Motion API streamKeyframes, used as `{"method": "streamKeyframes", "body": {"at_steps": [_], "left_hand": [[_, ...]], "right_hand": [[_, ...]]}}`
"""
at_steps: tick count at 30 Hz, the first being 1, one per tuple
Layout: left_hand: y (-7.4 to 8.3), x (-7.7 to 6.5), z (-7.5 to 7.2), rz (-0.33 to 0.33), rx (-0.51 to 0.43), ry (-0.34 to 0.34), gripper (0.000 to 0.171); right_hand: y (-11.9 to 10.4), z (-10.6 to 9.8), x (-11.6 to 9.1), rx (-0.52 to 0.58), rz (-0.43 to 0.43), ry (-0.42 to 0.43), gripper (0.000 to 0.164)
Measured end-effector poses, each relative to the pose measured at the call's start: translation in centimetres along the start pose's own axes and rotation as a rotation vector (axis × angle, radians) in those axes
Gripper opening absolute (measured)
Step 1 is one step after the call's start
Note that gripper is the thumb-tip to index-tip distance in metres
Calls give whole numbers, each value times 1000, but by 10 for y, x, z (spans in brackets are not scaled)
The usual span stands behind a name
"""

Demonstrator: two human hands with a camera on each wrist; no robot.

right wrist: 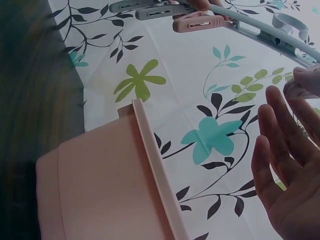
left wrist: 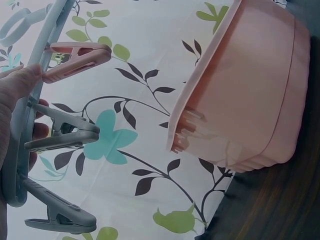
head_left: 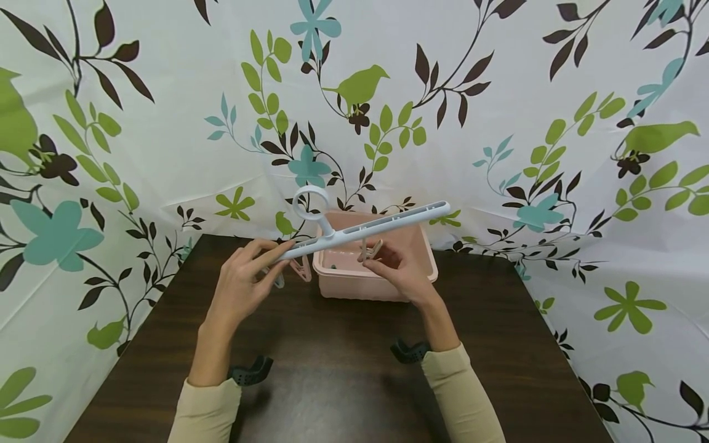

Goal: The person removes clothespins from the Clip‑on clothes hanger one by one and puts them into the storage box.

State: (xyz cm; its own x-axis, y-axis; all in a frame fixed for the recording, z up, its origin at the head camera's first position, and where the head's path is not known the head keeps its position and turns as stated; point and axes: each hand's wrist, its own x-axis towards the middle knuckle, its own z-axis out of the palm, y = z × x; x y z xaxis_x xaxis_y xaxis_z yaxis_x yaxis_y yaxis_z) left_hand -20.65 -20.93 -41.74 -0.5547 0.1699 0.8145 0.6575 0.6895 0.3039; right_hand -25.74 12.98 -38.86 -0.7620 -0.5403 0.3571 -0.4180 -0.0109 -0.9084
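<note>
A pale blue hanger (head_left: 388, 223), a straight slotted bar with a ring (head_left: 296, 202) on top, is held up in the air in front of a person, slanting so that its right end is the higher. Three clips hang from its left part: a pink clip (left wrist: 82, 61) nearest the middle, then two grey clips (left wrist: 67, 127), the last by the tip.

The left hand (head_left: 238, 280) grasps the bar near its lower end, thumb on one face and fingers behind. The right hand (head_left: 410, 277) has its grip closed on a beige clip (head_left: 372, 250) just under the bar (whether that clip is hooked on, I cannot tell), other fingers held loosely away.

The hanger looks like light, stiff plastic, smooth enough to turn in a loose hold; the bar between clips, or the neck below the ring, seems the steadiest place to take it. The beige clip looks small and springy, best pinched by its sides.

Behind the hands, a pink bin (head_left: 360, 288) stands on a dark worktop (head_left: 332, 363). Beyond hangs a white cloth (head_left: 172, 141) printed with leaves, flowers and birds. Both forearms wear cream sleeves (head_left: 462, 394).
</note>
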Motion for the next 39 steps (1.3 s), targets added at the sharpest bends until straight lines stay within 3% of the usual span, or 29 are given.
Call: {"method": "streamKeyframes", "body": {"at_steps": [6,15,26,31,35,39], "left_hand": [[1,0,-1,-12,-2,-12,54],[-2,1,0,-10,-9,-6,54],[-1,-1,1,-12,-12,6,54],[-2,-1,1,-16,-13,2,55],[-2,-1,0,-42,-19,-25,53],[-3,-2,1,-44,-29,-21,51]], "right_hand": [[-3,2,1,24,13,25,29],[-5,1,0,54,15,51,18],[-8,2,-3,17,70,101,25],[-8,3,-3,0,38,127,29],[-8,3,-3,41,-5,138,20],[-7,3,-2,97,-27,124,21]]}}
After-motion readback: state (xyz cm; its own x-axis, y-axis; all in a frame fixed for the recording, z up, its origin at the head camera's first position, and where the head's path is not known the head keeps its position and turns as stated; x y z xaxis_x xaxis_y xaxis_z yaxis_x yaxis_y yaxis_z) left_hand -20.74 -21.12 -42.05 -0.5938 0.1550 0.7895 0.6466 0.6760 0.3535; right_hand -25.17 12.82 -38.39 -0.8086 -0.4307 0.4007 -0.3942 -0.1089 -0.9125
